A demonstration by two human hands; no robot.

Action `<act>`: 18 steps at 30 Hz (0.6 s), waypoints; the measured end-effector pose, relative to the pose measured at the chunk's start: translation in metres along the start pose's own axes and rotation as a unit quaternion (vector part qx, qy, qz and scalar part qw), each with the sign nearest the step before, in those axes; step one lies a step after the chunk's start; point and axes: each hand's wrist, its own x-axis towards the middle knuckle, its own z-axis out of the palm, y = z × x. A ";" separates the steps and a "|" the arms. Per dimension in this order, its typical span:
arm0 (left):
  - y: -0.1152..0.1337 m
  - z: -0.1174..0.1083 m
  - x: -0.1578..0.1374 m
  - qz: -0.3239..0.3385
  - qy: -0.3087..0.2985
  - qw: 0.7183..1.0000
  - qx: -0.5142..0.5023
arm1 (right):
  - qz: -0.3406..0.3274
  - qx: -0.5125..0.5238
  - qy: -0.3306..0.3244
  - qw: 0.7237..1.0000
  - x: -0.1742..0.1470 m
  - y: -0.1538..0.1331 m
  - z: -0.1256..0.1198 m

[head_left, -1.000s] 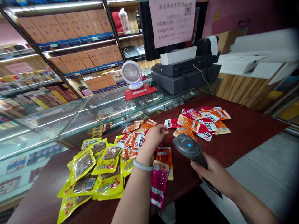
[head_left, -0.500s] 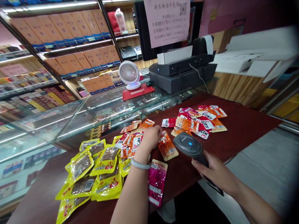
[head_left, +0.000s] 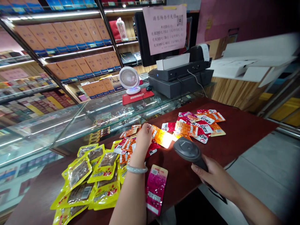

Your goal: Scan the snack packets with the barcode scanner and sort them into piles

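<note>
Our left hand (head_left: 145,134) pinches one end of a shiny orange plastic packet (head_left: 159,136), though we can't see all the fingertips. Our right hand (head_left: 211,170) wraps round the handle of a dark grey plastic scanner (head_left: 187,151). The packet is between our left hand and the scanner's nose, above the dark red table top (head_left: 185,178). A bright light, which looks like the scanner's, shines on its free end.

To do this well, we should hold the packet flat and still, with our fingers off the lit part. The shine is so strong that we can't read any marks there. A small tilt may help cut the glare. We should also point the nose away from the heap of orange, red and purple packets (head_left: 187,128) just behind, so the light lands on only one. A flat purple plastic packet (head_left: 156,189) lies near our left wrist, apart from the heap.
</note>
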 end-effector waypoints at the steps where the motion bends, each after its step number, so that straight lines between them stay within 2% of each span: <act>1: 0.000 0.000 0.000 -0.004 -0.004 1.000 0.000 | 0.000 -0.003 0.001 1.000 0.000 0.000 0.000; 5: 0.003 0.007 0.000 -0.018 0.006 0.999 -0.029 | -0.008 -0.001 0.002 1.000 -0.002 0.000 -0.001; 8: 0.017 0.019 -0.008 -0.073 -0.015 0.983 -0.169 | -0.014 0.004 0.003 1.000 -0.003 0.000 -0.001; 9: 0.023 0.024 -0.012 -0.089 -0.045 0.963 -0.249 | -0.014 0.003 0.003 1.000 -0.003 0.000 -0.001; 11: 0.034 0.031 -0.020 -0.097 -0.118 0.902 -0.403 | -0.014 0.000 0.003 1.000 -0.003 0.001 -0.001; 12: 0.038 0.033 -0.023 -0.089 -0.147 0.875 -0.452 | -0.013 -0.003 0.004 1.000 -0.003 0.002 -0.001; 13: 0.041 0.034 -0.025 -0.076 -0.166 0.862 -0.473 | -0.012 -0.006 0.004 1.000 -0.004 0.003 -0.002; 14: 0.042 0.034 -0.025 -0.063 -0.170 0.865 -0.468 | -0.012 -0.008 0.004 1.000 -0.004 0.004 -0.002; 18: 0.042 0.022 -0.019 0.002 -0.126 0.930 -0.345 | -0.008 -0.007 -0.011 1.000 -0.005 0.010 -0.003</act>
